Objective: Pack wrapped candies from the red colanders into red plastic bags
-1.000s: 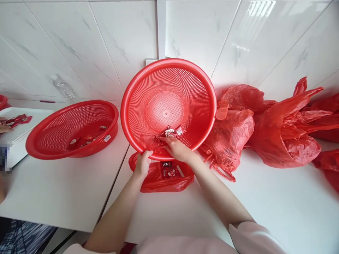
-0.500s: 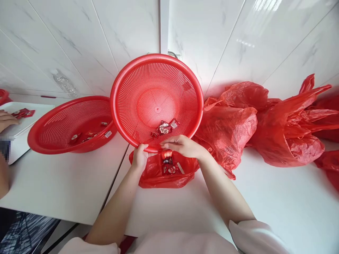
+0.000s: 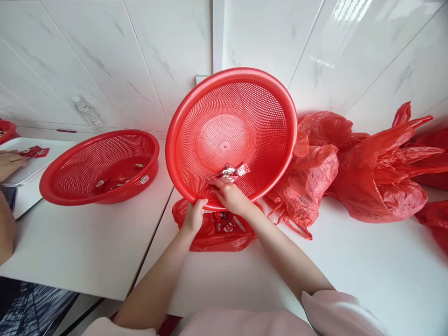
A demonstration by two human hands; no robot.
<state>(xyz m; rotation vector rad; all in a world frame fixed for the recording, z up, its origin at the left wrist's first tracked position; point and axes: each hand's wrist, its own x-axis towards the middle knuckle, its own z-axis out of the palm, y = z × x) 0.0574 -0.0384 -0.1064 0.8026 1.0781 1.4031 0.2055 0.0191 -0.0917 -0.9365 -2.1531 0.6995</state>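
My left hand (image 3: 196,214) grips the front rim of a red perforated plastic basket (image 3: 178,121), which is tilted up toward me. Inside the basket, my right hand (image 3: 231,198) reaches over the near wall with fingers stretched out. Its fingertips are beside a few small red wrapped packets (image 3: 229,178), and whether they touch them is hard to tell. Below the basket lies an open red plastic bag (image 3: 219,242) with several red packets (image 3: 228,227) in it. The basket's rim covers the bag's far part.
Another red basket (image 3: 58,182) with several packets stands at the left. Beyond it, a co-worker's hand (image 3: 10,163) rests by packets on a white tray (image 3: 52,147). Filled red bags (image 3: 395,186) line the right side. A tiled wall (image 3: 168,46) rises behind.
The basket has shifted right and tilts differently. My right hand has moved from the rim down into the basket, near the packets. My left hand has moved slightly right, still on the rim.
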